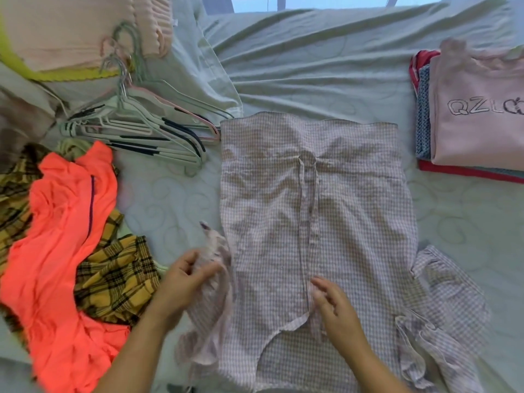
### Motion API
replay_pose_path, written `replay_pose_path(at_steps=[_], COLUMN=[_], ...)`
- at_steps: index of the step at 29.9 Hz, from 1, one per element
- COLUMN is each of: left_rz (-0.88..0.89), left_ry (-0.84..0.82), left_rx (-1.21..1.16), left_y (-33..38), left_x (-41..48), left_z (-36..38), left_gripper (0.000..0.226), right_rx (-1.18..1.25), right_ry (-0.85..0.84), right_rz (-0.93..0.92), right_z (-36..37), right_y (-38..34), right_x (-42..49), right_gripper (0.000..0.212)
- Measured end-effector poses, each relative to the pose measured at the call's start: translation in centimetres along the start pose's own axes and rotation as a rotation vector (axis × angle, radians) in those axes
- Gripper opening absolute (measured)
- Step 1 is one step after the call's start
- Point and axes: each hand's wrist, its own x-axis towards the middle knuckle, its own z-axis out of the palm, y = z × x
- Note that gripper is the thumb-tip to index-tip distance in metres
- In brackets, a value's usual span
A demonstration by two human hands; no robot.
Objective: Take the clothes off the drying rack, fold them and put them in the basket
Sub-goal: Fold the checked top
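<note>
A pale pink-and-white checked garment lies spread flat on the bed, with a tie hanging down its middle. My left hand pinches the ruffled left sleeve of this garment at its lower left edge. Fingers relaxed, my right hand rests on the cloth near the lower centre seam. The garment's right sleeve lies loose on the sheet. An unfolded heap at the left holds a neon orange top and a yellow plaid piece. No basket or drying rack is in view.
A pile of white and pink hangers lies at the upper left. A folded stack topped by a pink lettered shirt sits at the right edge. Pink folded bedding is at the top left. The pale green bed sheet stretches behind.
</note>
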Motion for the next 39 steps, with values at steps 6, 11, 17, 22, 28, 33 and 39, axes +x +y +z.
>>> replay_pose_path(at_steps=[6,11,17,22,28,33,39], left_rz=[0.164,0.020,-0.185,0.086,0.474,0.523,0.878], left_ry=[-0.667,-0.247,0.242,0.448,-0.044,-0.069,-0.085], left_rx=[0.340,0.206,-0.201,-0.151,0.720,1.265,1.192], left_y=[-2.0,-2.6,1.1,6.7,8.0,3.2,-7.1], left_x=[-3.2,3.8,15.2,18.9,17.5,16.4,7.2], left_z=[10.8,11.2,7.7,10.4,17.8,16.2,13.1], left_gripper=[0.024,0.020,0.038,0.041,0.086,0.076,0.068], right_rx=[0.939,0.704,0.256,0.171,0.272,0.300,0.292], right_ry=[-0.172,-0.152,-0.090,-0.101,-0.071,-0.026,0.078], right_rz=[0.348,0.417,0.240,0.220,0.341,0.367,0.272], right_z=[-0.9,-3.9,-3.2,-3.7,-5.3,-6.1,-6.3], right_y=[-2.9,-0.9,0.5,1.0,1.6,2.7,3.6], right_x=[0.8,1.5,1.5,1.8,3.1,2.7,1.0], right_gripper=[0.074,0.057,0.020,0.017,0.030,0.019,0.017])
